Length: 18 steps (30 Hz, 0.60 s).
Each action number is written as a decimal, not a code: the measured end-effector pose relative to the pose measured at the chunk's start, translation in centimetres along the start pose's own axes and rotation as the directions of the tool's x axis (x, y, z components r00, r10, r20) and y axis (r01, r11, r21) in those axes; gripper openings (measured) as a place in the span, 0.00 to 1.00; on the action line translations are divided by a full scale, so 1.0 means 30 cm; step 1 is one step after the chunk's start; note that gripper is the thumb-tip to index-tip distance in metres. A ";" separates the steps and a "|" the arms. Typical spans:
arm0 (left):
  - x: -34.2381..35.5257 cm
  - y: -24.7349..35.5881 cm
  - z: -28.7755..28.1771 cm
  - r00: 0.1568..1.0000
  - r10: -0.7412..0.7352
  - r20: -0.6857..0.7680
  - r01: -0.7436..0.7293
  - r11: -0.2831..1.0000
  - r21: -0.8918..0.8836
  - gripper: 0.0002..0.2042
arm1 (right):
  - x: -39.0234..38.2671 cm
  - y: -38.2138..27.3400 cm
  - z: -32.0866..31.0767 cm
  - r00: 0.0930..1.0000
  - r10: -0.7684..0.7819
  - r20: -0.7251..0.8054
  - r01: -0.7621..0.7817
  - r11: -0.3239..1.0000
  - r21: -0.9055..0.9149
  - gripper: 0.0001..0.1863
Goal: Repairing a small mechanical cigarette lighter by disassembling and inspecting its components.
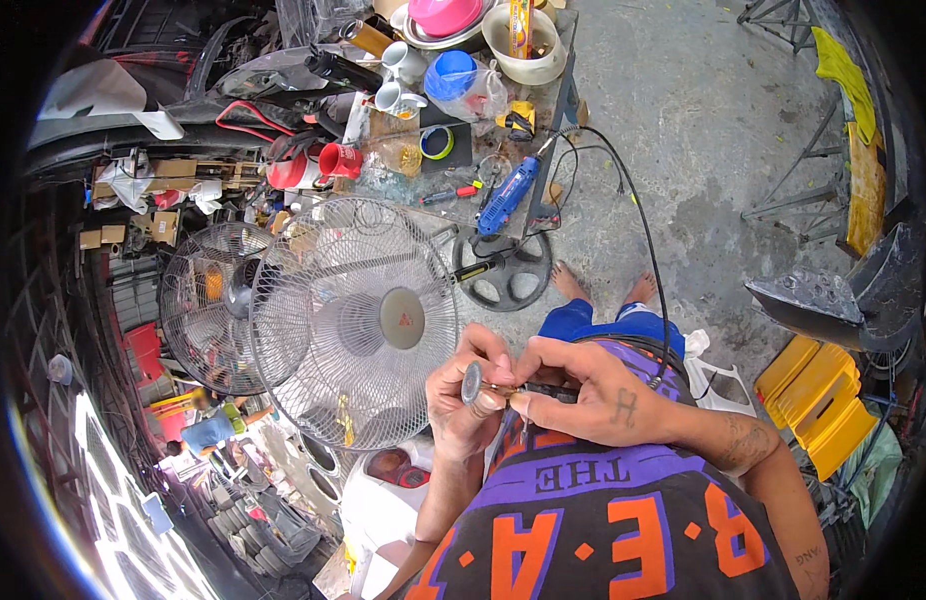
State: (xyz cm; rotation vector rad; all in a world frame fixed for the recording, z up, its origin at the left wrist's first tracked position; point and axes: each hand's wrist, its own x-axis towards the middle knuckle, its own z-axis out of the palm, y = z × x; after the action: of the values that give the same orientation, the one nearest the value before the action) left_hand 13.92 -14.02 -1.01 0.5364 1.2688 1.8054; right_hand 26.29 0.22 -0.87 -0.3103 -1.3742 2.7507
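My left hand (457, 398) is closed, its fingertips pinching at a small round grey disc bit (472, 383) on a brass-coloured stem. Close against it, my right hand (598, 390) wraps round a slim black rotary tool handpiece (551, 392), partly hidden by the fingers. The two hands meet in front of my shirt. A black flexible shaft (638, 213) loops from the blue rotary tool (509, 195) on the table down to my right wrist. Just below the fingertips shows a thin silvery piece (524, 431), too small to name.
A large wire-caged fan (358, 325) stands close to my left hand, another fan (218, 310) behind it. The cluttered table (463, 215) ahead holds cups, a tape roll (437, 143) and a bowl (524, 62). Yellow plastic steps (818, 405) stand at right.
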 end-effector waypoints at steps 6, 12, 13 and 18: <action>0.004 0.020 0.004 0.997 0.070 -0.017 -0.069 0.995 0.069 0.20 | 0.002 0.034 0.018 0.992 -0.124 -0.032 0.123 0.992 -0.033 0.08; -0.002 0.107 -0.063 0.992 0.066 0.104 -0.093 0.957 0.275 0.28 | 0.003 0.033 0.008 0.997 -0.078 0.019 0.080 0.984 -0.162 0.09; 0.004 0.126 -0.071 0.987 0.051 0.151 -0.095 0.950 0.298 0.27 | 0.004 0.034 0.011 0.997 -0.076 0.020 0.078 0.984 -0.162 0.09; 0.021 0.165 -0.080 0.959 -0.010 0.282 -0.086 0.941 0.327 0.25 | 0.006 0.009 0.010 0.995 -0.079 0.054 0.088 0.978 -0.191 0.10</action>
State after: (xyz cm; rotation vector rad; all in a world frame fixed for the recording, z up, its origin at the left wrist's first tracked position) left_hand 9.87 -15.48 2.46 0.9779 1.3792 1.4816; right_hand 26.07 -0.14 -0.94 -0.1925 -1.6304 2.5779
